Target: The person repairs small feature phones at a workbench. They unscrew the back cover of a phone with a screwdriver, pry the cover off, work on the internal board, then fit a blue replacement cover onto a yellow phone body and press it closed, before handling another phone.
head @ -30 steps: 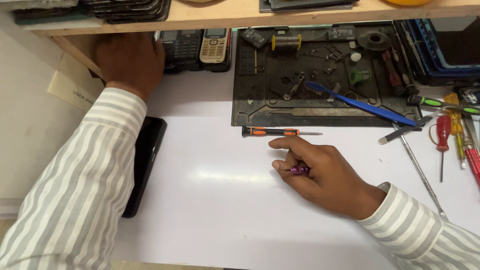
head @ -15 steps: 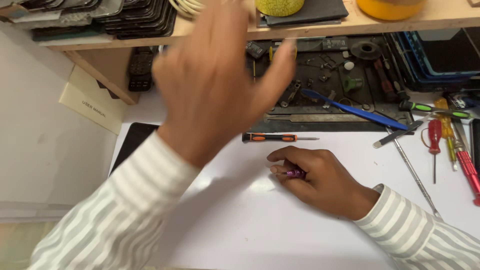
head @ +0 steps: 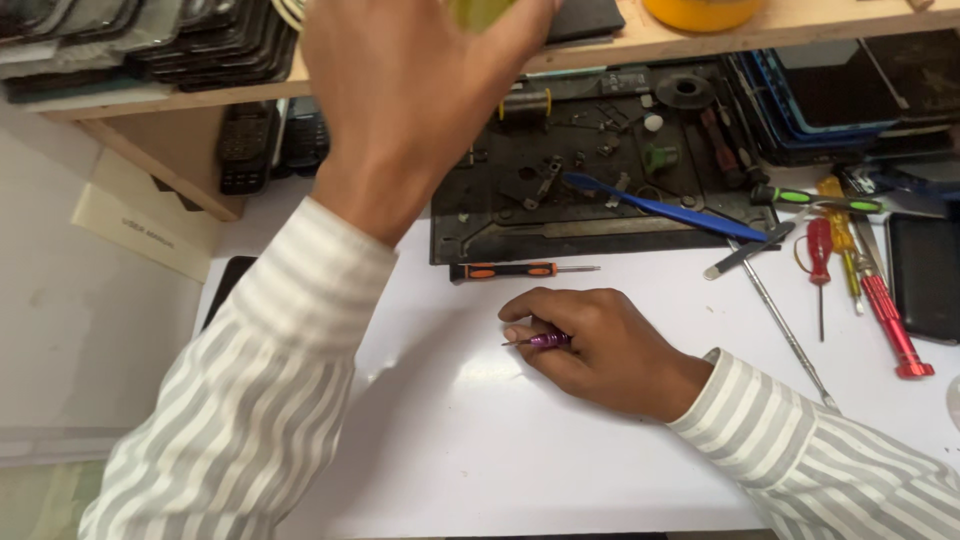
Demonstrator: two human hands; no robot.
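Screwdriver-wise, my right hand pinches the small purple-handled metal screwdriver tip-left on the white bench, while my left hand reaches up, fingers loosely spread, grip hidden, at the wooden shelf.

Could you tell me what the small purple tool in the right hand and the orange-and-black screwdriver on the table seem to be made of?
Purple tool: glossy, probably anodised metal, with a thin steel-looking tip. Orange-and-black screwdriver: matte handle, likely plastic or rubber, with a bright metal shaft.
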